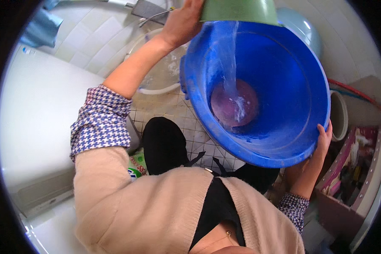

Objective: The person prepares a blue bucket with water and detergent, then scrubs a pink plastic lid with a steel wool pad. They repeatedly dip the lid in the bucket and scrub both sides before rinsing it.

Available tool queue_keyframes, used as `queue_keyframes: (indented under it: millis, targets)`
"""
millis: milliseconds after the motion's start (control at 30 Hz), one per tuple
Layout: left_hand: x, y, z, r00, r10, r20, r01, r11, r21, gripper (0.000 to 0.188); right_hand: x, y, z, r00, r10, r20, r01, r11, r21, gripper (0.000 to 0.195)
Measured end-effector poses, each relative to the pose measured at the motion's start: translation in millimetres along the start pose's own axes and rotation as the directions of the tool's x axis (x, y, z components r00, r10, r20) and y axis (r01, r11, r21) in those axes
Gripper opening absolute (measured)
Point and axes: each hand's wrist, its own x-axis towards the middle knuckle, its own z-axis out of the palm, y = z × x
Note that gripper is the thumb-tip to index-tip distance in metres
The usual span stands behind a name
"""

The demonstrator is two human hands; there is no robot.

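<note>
At the top of the head view, my left hand [184, 23] grips the side of a green plastic vessel [241, 12], cut off by the picture's edge. Water streams from it into a large blue plastic tub [282, 76], tilted with its mouth towards me. The stream lands near a round pinkish patch [236, 104] at the tub's bottom; whether this is a separate thing I cannot tell. My right hand [324, 138] holds the tub's lower right rim, its fingers partly hidden behind the wall.
A pale round basin [158, 91] holding water stands left of the tub. A light blue rounded thing [304, 31] is behind it. A box of assorted items [343, 203], a whitish bucket [339, 117] and a red hose [355, 90] lie right. A white appliance [50, 111] stands left.
</note>
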Motion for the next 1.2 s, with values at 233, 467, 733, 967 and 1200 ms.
queue_keyframes:
  millis: [233, 467, 733, 967, 1200]
  targets:
    - [-44, -113, -22, 0.854, -0.194, -0.483, 0.273, 0.957, 0.098, 0.064, 8, 18, -24, 0.998, 0.047, 0.047, -0.050, 0.996, 0.069, 0.055]
    - [-235, -236, -22, 0.550, -0.792, -0.266, 0.802, 0.410, 0.435, 0.081, 11, 19, -39, 0.994, 0.091, 0.059, -0.093, 0.995, 0.029, 0.057]
    - [-303, -229, 20, 0.259, -0.957, -0.128, 0.849, 0.163, 0.503, 0.086, -10, -4, -58, 0.987, 0.150, 0.050, -0.153, 0.987, 0.058, 0.059]
    - [-314, -231, 79, -0.296, -0.943, 0.152, 0.669, -0.318, -0.672, 0.063, -12, 5, -76, 0.995, 0.097, 0.038, -0.097, 0.995, 0.010, 0.059]
    - [-319, -254, 68, -0.067, -0.864, 0.499, 0.128, -0.504, -0.854, 0.048, -8, 1, -65, 0.990, 0.126, 0.065, -0.131, 0.989, 0.070, 0.057]
